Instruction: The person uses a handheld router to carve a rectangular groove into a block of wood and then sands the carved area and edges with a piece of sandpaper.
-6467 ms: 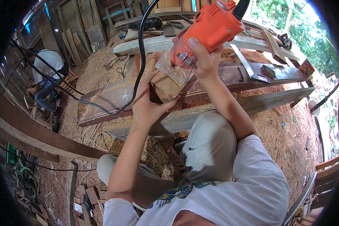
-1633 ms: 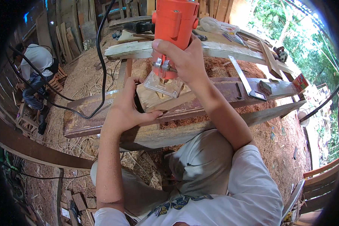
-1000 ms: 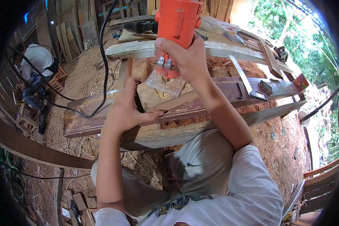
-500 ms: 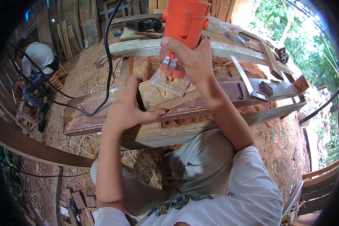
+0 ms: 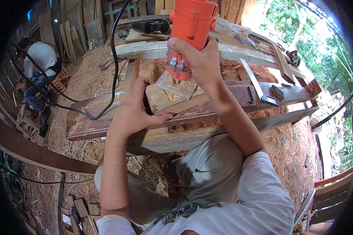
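Observation:
My right hand [image 5: 202,60] is wrapped round an orange trim router [image 5: 192,23], which stands nearly upright. Its clear plastic base [image 5: 172,88] rests on a pale wooden board [image 5: 161,101], and the bit under it is too small to make out. At the board's left end, my left hand [image 5: 129,111] grips the edge, thumb along the near side and fingers on the far side. The board lies on a long reddish-brown plank [image 5: 94,125].
A metal try square [image 5: 255,82], a dark block [image 5: 277,93] and a small red box [image 5: 313,88] lie on the plank's right part. A black cable [image 5: 114,58] loops down at the left. Farther left, another person [image 5: 41,62] sits bent over. Sawdust covers the ground [image 5: 90,66].

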Demonstrator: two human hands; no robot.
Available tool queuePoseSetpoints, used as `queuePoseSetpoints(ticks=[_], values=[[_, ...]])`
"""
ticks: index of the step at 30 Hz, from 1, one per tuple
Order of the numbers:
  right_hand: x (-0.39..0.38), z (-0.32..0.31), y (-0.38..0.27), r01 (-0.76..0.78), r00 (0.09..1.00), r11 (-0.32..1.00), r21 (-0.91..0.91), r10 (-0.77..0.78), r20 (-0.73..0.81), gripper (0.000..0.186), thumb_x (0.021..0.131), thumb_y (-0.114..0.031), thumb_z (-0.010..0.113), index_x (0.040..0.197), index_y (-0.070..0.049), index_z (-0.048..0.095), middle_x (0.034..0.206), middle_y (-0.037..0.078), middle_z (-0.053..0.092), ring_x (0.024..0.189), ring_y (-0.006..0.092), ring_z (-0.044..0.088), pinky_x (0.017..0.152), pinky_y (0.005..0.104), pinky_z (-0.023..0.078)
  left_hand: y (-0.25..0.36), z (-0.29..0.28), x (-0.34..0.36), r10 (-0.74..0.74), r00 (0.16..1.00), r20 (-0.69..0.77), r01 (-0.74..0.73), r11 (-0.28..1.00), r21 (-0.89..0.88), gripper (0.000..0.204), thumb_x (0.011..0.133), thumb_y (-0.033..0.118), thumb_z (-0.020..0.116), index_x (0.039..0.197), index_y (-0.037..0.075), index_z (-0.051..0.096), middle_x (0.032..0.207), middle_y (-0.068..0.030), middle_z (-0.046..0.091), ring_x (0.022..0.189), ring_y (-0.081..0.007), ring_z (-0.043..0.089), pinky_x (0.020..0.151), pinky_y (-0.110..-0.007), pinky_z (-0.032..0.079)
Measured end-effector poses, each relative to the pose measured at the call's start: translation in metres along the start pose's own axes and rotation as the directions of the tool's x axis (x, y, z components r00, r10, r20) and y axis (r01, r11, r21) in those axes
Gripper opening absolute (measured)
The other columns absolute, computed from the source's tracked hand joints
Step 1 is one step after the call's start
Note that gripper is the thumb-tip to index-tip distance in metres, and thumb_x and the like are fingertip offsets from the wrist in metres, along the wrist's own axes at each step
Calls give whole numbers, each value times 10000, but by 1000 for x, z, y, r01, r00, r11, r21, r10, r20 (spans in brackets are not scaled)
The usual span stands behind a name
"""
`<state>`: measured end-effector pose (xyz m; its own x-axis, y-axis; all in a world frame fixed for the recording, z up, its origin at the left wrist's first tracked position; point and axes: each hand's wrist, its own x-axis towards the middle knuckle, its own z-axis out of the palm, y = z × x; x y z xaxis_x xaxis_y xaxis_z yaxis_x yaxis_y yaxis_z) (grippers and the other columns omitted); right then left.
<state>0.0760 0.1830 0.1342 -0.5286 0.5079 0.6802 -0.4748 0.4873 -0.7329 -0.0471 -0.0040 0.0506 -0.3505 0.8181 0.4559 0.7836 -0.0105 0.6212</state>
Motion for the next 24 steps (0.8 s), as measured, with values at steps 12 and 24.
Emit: queuePoseSetpoints(ticks=[12, 24], values=[[0, 4, -12, -2, 999, 999, -32, 4, 41, 443, 859, -249, 876, 1232, -34, 772, 993, 50, 787, 839, 106, 719, 799, 311, 595, 0, 1, 0, 14, 1000, -12, -15, 997, -71, 994, 656, 416, 1024, 1414, 11, 522, 1248, -284, 713, 1182, -455, 712, 992, -500, 568], [-3, -4, -9, 4, 1000, 998, -58, -5, -8, 503, 839, -244, 909, 1250, -3, 750, 1048, 65, 790, 886, 121, 729, 834, 321, 608, 2, -1, 1, -10, 1000, 19, 12, 995, -95, 957, 663, 376, 1017, 1405, 30, 522, 1193, -266, 735, 1132, -428, 739, 948, -485, 585]])
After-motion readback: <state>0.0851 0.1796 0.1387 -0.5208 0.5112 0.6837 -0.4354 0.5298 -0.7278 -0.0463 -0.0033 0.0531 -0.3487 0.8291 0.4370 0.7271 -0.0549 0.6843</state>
